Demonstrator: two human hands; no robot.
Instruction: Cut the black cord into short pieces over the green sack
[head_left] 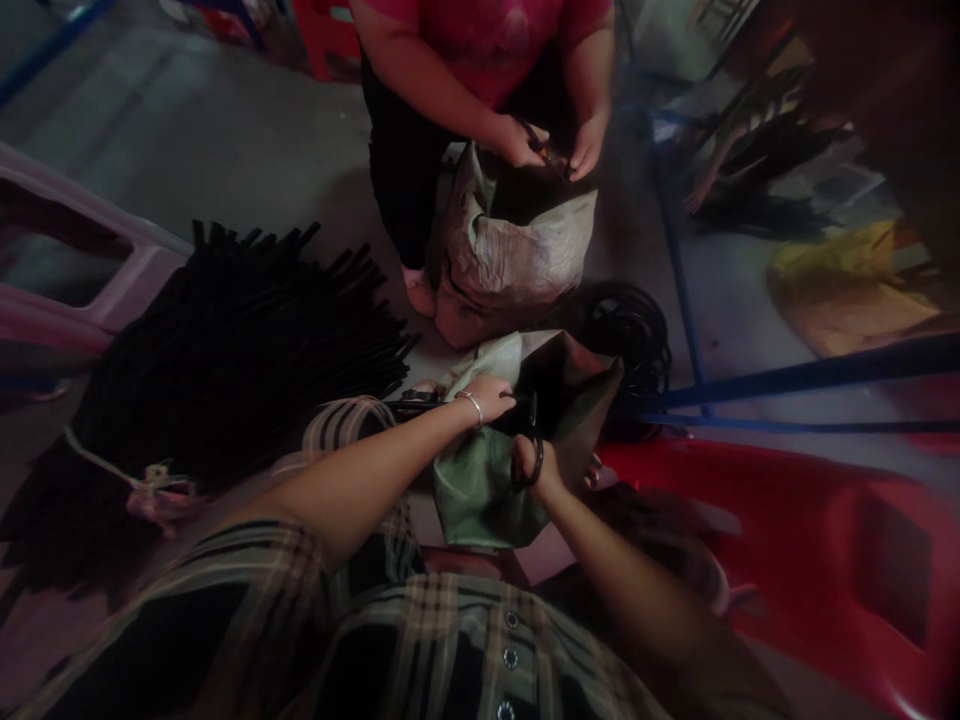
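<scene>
The left hand [489, 398] pinches what seems a black strip [508, 395] over the green bag [480, 490]; the right hand [543, 468] grips scissors [538, 460]. Keep the blades [534, 407] (dim here) clear of the left hand.

Left hand [489, 397] pinched; right hand [541, 466] curled.

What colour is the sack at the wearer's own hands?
The sack is muted green; head view.
</scene>
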